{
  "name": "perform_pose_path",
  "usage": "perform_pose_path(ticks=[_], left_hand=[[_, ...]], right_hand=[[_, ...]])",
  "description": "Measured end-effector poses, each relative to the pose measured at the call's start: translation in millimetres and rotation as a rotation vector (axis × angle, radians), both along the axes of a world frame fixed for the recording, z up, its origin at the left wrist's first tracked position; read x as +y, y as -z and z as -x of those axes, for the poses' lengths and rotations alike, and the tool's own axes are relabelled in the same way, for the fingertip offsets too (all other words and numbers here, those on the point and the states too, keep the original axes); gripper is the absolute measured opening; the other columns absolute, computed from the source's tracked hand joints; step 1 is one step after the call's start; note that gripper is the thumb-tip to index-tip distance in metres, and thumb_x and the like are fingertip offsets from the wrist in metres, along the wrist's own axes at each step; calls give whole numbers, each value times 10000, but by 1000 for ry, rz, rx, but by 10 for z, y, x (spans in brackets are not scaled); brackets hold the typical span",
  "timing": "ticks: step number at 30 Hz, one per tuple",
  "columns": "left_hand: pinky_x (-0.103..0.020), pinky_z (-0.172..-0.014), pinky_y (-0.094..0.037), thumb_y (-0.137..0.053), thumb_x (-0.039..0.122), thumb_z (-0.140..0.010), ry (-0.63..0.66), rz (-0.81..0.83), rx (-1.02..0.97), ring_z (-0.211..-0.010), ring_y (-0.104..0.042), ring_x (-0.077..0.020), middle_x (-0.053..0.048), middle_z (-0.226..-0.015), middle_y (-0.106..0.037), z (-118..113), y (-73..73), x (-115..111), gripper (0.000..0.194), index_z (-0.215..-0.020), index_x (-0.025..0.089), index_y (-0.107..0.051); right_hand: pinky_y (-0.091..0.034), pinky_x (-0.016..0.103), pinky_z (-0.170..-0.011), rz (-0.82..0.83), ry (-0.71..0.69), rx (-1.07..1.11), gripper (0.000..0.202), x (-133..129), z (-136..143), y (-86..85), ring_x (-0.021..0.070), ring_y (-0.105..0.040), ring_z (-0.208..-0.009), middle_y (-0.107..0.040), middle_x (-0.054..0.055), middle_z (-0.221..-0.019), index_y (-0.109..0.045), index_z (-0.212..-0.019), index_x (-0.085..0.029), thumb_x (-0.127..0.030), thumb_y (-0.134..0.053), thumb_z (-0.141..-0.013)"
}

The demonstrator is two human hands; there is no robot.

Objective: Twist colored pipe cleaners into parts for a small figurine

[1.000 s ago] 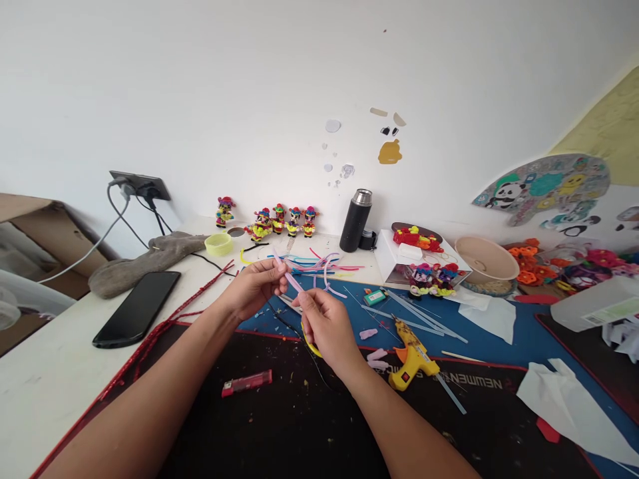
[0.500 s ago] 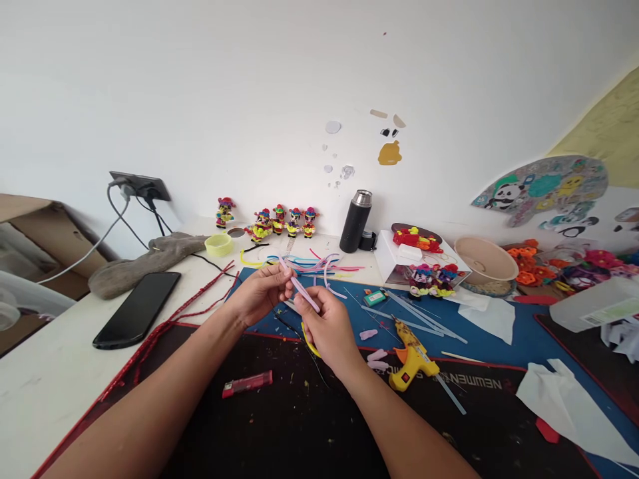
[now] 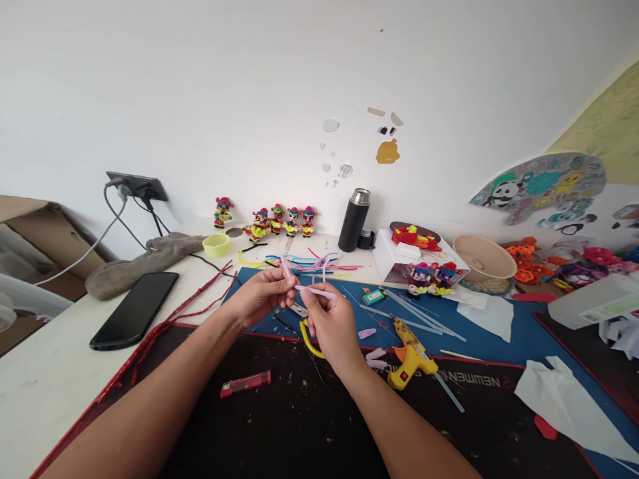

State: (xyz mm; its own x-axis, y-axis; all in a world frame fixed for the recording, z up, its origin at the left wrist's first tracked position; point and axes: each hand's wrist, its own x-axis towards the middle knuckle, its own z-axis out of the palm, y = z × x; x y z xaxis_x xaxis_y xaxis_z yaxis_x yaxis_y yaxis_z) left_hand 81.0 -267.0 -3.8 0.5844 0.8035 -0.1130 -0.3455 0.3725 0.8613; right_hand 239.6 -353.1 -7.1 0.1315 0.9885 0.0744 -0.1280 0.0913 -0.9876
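Observation:
A pale lilac pipe cleaner (image 3: 323, 293) is pinched between the thumbs and fingers of both hands, above the blue mat. My left hand (image 3: 267, 289) is closed on its left part, where one end sticks up past the fingers. Close beside it, my right hand (image 3: 327, 326) grips the other part, which lies across the thumb. The piece bends between the two hands. Under my right hand is a tool with a yellow handle (image 3: 310, 342) and a metal part, mostly hidden. Short folded lilac pieces (image 3: 375, 357) lie to the right.
A yellow hot glue gun (image 3: 412, 356) with glue sticks lies right of the hands. A red lighter (image 3: 245, 384) rests on the black mat. Loose coloured pipe cleaners (image 3: 319, 265), a black flask (image 3: 354, 219) and several small figures (image 3: 277, 219) are behind. A phone (image 3: 134, 311) lies left.
The lilac pipe cleaner has gone from fairly straight and slanting to bent at the fingers, its right part now nearly level. My right fingers have shifted slightly; the view has moved a little.

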Motion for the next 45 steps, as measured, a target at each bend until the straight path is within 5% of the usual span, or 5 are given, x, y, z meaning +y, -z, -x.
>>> perform_pose_path(ticks=[24,32,45], left_hand=[[-212,-525,-464,-955,428,-718,170,-230,219,-556,-629,-133,-49,-639,-695,12,-43,-34,353,-731,132,-765],[-205,-544,-505,-965,484,-693,84,-181,160,-551,-624,-114,-45,-662,-704,36,-37,27,416,-728,124,-759],[-182,-526,-499,-1002,394,-660,46,-148,92,-514,-606,-93,-19,-616,-695,62,-29,23,368,-755,126,-768]], right_hand=[[-272,216,-386,41,-51,117,393,41,-11,8,80,-380,-353,-482,-105,-471,-585,-904,-212,-574,-733,-880],[-245,222,-365,83,-88,144,395,43,3,-39,74,-333,-335,-398,-127,-444,-599,-856,-212,-569,-765,-826],[-230,229,-374,142,-188,126,389,18,11,-21,60,-351,-347,-504,-96,-496,-611,-799,-204,-548,-791,-810]])
